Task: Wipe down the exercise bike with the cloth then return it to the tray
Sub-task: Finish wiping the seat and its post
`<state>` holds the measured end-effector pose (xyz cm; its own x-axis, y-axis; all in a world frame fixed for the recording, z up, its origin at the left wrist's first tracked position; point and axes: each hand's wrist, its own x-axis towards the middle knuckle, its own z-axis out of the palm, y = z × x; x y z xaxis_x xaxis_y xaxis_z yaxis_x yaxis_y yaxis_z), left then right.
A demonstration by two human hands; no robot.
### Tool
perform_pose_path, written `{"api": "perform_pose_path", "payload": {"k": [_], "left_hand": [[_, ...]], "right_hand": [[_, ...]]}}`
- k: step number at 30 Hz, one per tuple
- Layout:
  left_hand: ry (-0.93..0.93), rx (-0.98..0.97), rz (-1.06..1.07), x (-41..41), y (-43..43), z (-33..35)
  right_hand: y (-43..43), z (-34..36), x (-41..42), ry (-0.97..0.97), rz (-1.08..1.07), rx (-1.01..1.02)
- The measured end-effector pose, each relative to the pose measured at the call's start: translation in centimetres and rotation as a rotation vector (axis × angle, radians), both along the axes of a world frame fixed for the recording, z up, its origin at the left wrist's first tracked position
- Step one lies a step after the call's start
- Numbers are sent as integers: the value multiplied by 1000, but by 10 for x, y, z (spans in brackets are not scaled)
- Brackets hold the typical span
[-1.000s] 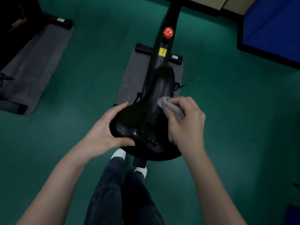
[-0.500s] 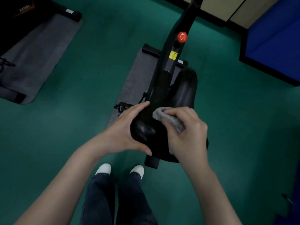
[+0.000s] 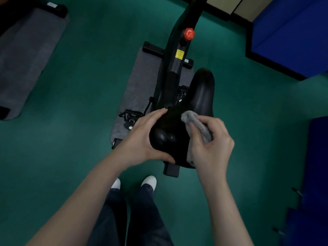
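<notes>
Saddle (image 3: 201, 96) nose pointing away, cloth (image 3: 196, 122) against it

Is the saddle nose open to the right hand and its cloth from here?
Probably yes. The right hand holds the cloth against the saddle, and the nose just ahead lies bare; the left hand grips the saddle's rear left side, out of that path.
</notes>
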<state>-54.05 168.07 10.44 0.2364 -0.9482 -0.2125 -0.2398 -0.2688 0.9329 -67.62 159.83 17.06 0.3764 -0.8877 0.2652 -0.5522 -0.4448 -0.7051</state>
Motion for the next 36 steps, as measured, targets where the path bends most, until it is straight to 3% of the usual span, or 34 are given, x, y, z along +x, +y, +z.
{"api": "perform_pose_path", "payload": {"k": [5,11,18,25,32,36], "left_hand": [[-1,-12,25,-1,-2,3],[42,42,26,0,-1,3],[3,26,41,1,-2,5],[47,0,50,-2,-4,6],[81,3,35,-1,-4,4],[65,25,50,-1,-3,3]], "right_hand": [[19,-1,-13,7,87,11],[-8,-10,-59,-24,-285,0],[38,-23,-51,-104,-93,-70],[29,-29,-64,-160,-313,-20],[-31,-28,-78,-205,-200,86],[-99,-26,-66,-63,98,337]]}}
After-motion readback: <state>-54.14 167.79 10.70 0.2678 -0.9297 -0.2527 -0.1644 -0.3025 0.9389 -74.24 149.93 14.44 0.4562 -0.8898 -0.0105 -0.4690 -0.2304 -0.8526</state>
